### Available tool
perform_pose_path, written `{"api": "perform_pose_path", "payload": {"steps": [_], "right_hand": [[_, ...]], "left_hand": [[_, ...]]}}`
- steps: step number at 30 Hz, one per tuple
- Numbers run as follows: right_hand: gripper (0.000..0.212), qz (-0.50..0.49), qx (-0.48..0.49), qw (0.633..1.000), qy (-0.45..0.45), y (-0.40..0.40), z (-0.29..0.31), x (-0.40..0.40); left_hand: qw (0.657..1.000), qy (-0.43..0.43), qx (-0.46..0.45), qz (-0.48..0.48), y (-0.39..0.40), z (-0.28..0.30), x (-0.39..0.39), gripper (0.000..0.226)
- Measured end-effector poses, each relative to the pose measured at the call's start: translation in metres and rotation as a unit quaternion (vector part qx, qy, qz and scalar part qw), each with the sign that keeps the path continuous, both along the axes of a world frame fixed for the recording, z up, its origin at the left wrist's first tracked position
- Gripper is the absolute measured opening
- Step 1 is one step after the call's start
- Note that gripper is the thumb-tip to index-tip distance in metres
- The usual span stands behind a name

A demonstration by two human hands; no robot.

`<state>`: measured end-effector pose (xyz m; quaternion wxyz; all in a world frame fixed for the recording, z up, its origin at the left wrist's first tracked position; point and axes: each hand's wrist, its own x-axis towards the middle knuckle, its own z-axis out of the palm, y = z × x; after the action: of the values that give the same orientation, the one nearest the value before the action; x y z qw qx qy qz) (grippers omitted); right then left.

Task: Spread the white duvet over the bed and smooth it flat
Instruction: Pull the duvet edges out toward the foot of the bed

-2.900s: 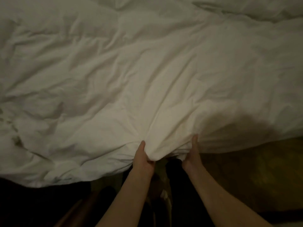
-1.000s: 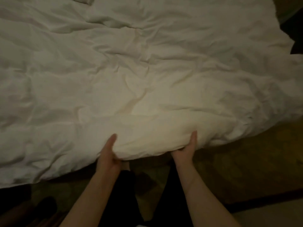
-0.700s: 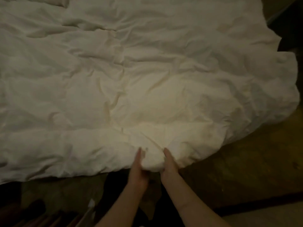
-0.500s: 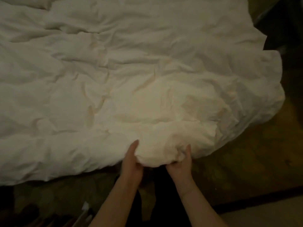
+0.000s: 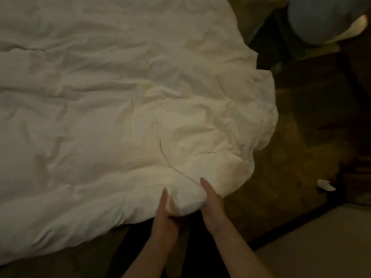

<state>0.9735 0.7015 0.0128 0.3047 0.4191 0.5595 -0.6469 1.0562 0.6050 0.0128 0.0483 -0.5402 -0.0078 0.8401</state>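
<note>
Head view, and the white duvet (image 5: 112, 109) fills most of the frame, laid out across the bed and rumpled with shallow creases, its near edge hanging over the side and its right corner drooping toward the dim floor (image 5: 291, 187). Down at the near edge both hands are bunched in close together: the left hand (image 5: 163, 219) clamps a thick roll of the hem, thumb lying up along the fabric, fingers tucked out of sight beneath. The right hand (image 5: 210, 203) grips the same bulge from the other side, thumb on top, fingers hidden under the fold. Bare forearms run in from the bottom. A small white scrap (image 5: 325, 185) lies on the floor to the right, well apart from the duvet. A pale blue rounded shape (image 5: 321, 19) sits top right, too blurred to identify.
</note>
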Motion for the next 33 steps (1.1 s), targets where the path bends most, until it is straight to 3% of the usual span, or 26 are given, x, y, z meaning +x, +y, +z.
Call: {"api": "perform_pose_path", "payload": {"steps": [2,4,6,8,10,13,16,18,20,23,26,27,30,31,33], "right_hand": [[0.055,0.025,-0.077,0.997,0.019,0.011,0.015,-0.018],[0.039,-0.027,-0.149,0.988,-0.022,0.033,0.007,-0.038],[0.046,-0.086,-0.172,0.980,-0.055,0.056,-0.007,-0.062],[0.065,-0.145,-0.222,0.960,-0.089,0.073,-0.038,-0.089],[0.075,-0.147,-0.156,0.974,-0.074,0.083,-0.048,-0.117],[0.056,-0.067,-0.128,0.989,-0.039,0.092,-0.022,-0.162],[0.055,0.016,-0.013,0.999,-0.035,0.113,-0.019,-0.173],[0.052,0.048,0.088,0.993,-0.061,0.135,-0.018,-0.155],[0.054,0.084,0.087,0.990,-0.076,0.150,-0.015,-0.136],[0.065,0.098,0.050,0.991,-0.079,0.152,0.021,-0.145],[0.070,0.119,0.053,0.991,-0.025,0.193,0.018,-0.189],[0.073,0.128,0.105,0.986,0.001,0.207,0.015,-0.207],[0.054,0.176,0.252,0.950,0.062,0.224,-0.001,-0.265],[0.060,0.185,0.269,0.941,0.083,0.222,-0.011,-0.285],[0.092,0.194,0.286,0.934,0.094,0.218,-0.036,-0.326]], "left_hand": [[0.998,0.047,0.046,0.003,0.026,0.013,-0.047,0.069],[0.998,0.046,0.025,0.030,0.039,0.016,-0.087,0.061],[0.998,-0.009,-0.054,0.015,0.042,0.014,-0.119,0.046],[0.992,-0.054,-0.110,-0.002,0.041,0.009,-0.130,0.046],[0.983,-0.067,-0.170,-0.019,0.042,0.016,-0.120,0.044],[0.974,-0.069,-0.213,0.041,0.052,0.022,-0.095,0.044],[0.980,-0.051,-0.158,0.111,0.085,0.024,-0.102,0.052],[0.993,-0.031,-0.105,0.049,0.124,0.029,-0.121,0.056],[0.999,-0.035,-0.027,0.018,0.160,0.035,-0.149,0.059],[0.991,-0.043,0.088,0.091,0.173,0.035,-0.194,0.067],[0.991,-0.004,0.075,0.111,0.166,0.028,-0.217,0.063],[0.990,0.004,0.073,0.118,0.164,0.025,-0.221,0.057],[0.993,-0.024,0.017,0.118,0.163,0.032,-0.234,0.047],[0.992,-0.015,0.010,0.126,0.164,0.032,-0.240,0.047],[0.989,-0.001,-0.018,0.148,0.166,0.030,-0.249,0.047]]}}
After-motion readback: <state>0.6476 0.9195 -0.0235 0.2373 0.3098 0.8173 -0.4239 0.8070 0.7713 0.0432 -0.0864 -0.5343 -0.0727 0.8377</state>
